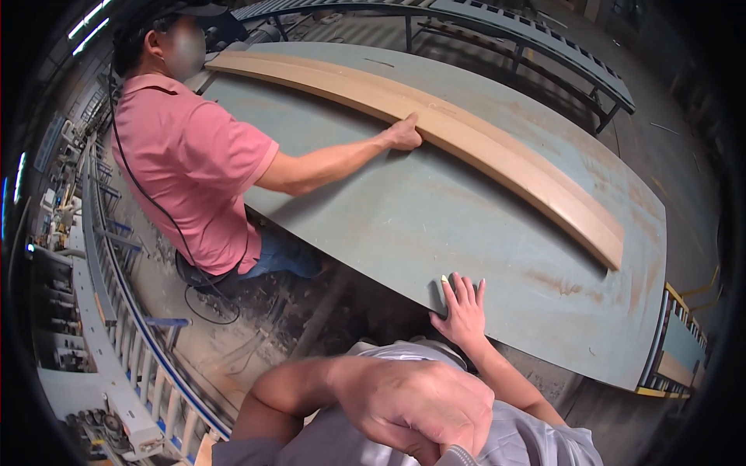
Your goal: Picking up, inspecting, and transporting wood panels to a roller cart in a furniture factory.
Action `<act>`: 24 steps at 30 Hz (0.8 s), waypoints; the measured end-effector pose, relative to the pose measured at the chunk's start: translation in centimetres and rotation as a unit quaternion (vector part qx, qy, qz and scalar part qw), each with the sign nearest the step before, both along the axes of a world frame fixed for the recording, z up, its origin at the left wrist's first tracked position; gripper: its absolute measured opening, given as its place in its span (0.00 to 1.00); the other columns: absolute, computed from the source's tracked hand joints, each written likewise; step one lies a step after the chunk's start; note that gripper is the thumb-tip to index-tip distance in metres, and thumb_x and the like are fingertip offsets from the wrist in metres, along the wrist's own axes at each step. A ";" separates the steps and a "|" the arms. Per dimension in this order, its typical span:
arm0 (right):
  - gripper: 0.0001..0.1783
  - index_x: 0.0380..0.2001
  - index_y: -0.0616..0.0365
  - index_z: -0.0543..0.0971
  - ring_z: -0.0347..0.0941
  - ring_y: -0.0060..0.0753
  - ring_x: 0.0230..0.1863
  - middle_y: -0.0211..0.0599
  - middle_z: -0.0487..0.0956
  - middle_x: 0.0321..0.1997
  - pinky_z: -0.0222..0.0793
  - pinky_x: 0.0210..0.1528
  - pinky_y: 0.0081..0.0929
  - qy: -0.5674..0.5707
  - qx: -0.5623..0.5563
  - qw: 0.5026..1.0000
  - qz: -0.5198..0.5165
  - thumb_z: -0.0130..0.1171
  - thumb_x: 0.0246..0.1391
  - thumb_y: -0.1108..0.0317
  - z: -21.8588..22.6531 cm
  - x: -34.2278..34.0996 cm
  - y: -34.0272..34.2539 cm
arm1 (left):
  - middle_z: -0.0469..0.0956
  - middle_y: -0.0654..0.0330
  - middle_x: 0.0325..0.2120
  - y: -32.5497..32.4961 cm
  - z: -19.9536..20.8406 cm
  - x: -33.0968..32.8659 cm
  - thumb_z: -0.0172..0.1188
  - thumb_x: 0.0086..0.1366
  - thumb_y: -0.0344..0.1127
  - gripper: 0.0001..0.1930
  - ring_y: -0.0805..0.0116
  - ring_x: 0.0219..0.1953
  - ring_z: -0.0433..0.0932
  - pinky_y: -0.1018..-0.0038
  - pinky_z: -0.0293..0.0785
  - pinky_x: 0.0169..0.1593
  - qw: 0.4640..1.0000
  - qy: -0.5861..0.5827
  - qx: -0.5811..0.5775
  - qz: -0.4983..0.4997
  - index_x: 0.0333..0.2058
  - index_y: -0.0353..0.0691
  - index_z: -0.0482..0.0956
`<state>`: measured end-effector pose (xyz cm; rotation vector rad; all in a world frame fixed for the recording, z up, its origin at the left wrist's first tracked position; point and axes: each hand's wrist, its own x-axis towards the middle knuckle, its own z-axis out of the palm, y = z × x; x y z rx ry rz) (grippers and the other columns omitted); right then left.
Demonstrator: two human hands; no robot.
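My right hand (464,314) rests palm down at the near edge of a large grey-green table (342,210), fingers spread and holding nothing. Something yellowish covers one of its fingertips. Raised close to the camera in front of my grey shirt (536,435), my left hand (427,404) has its fingers curled in. Whatever it may hold is hidden; a grey ribbed band (457,456) shows by its fingers. Across the table lies a long light-brown wooden board (482,151) with a stepped face, apart from both my hands. A co-worker's hand (404,133) grips its near edge around the middle.
A co-worker in a pink shirt (186,147) stands at the table's left side. Roller conveyors run along the left (148,357) and behind the table (536,46). A yellow-edged rack (676,342) stands at the right. A dark cable (210,314) trails on the dusty floor.
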<state>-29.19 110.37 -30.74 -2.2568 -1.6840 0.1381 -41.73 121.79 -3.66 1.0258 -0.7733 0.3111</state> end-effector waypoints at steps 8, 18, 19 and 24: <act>0.32 0.48 0.62 0.70 0.67 0.52 0.51 0.48 0.71 0.50 0.64 0.52 0.42 0.141 0.173 0.966 0.127 0.66 0.36 0.65 3.8 2.8 -0.7 | 0.77 0.52 0.35 -0.6 -4.4 1.5 0.61 0.58 0.45 0.18 0.59 0.34 0.75 0.66 0.70 0.38 0.994 0.085 0.056 0.036 0.36 0.33 0.77; 0.39 0.54 0.58 0.67 0.56 0.58 0.61 0.53 0.62 0.60 0.50 0.63 0.47 -0.043 0.056 0.983 -0.169 0.65 0.40 0.50 11.2 16.9 1.8 | 0.75 0.65 0.29 1.9 -23.6 -5.1 0.56 0.62 0.31 0.07 0.80 0.33 0.72 0.82 0.68 0.37 0.691 0.643 -0.027 0.328 0.37 0.37 0.75; 0.41 0.54 0.58 0.66 0.55 0.59 0.62 0.53 0.61 0.61 0.49 0.64 0.47 -0.022 0.030 0.985 -0.167 0.65 0.40 0.48 11.2 17.3 2.2 | 0.76 0.64 0.29 2.7 -25.4 -6.1 0.56 0.62 0.34 0.08 0.79 0.31 0.72 0.82 0.68 0.37 0.662 0.666 -0.010 0.343 0.37 0.37 0.75; 0.45 0.57 0.58 0.64 0.54 0.56 0.63 0.51 0.61 0.62 0.50 0.64 0.43 0.022 -0.110 0.987 -0.118 0.56 0.43 0.37 11.2 17.7 4.8 | 0.76 0.64 0.27 4.8 -35.7 -12.9 0.55 0.62 0.39 0.10 0.78 0.27 0.71 0.81 0.68 0.30 0.499 0.785 -0.019 0.366 0.37 0.39 0.75</act>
